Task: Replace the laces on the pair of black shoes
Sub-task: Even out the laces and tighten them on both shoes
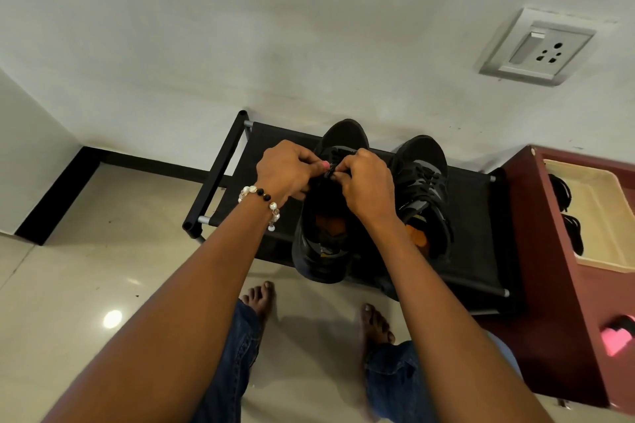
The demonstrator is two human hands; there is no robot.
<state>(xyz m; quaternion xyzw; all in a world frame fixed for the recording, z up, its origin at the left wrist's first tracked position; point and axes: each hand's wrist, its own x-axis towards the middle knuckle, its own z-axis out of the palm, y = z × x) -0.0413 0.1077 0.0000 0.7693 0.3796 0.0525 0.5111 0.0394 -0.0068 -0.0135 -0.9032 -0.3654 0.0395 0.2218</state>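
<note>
Here, bare feet point(261, 299) stand on tile before a low black rack point(477, 216) carrying two black shoes. Both hands meet over the left shoe point(323, 251): left hand point(285, 172) and right hand point(367, 185) each pinch a black lace point(329, 172), mostly hidden by fingers. The right shoe point(426, 182) sits just beside. A maroon cabinet point(549, 251) crowds the rack's right end; the wall lies behind.

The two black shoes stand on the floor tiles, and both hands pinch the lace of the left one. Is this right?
Not quite. The head view shows both black shoes on the black rack, not on the floor tiles. The rest holds: the left hand and right hand pinch the lace of the left one.
</note>
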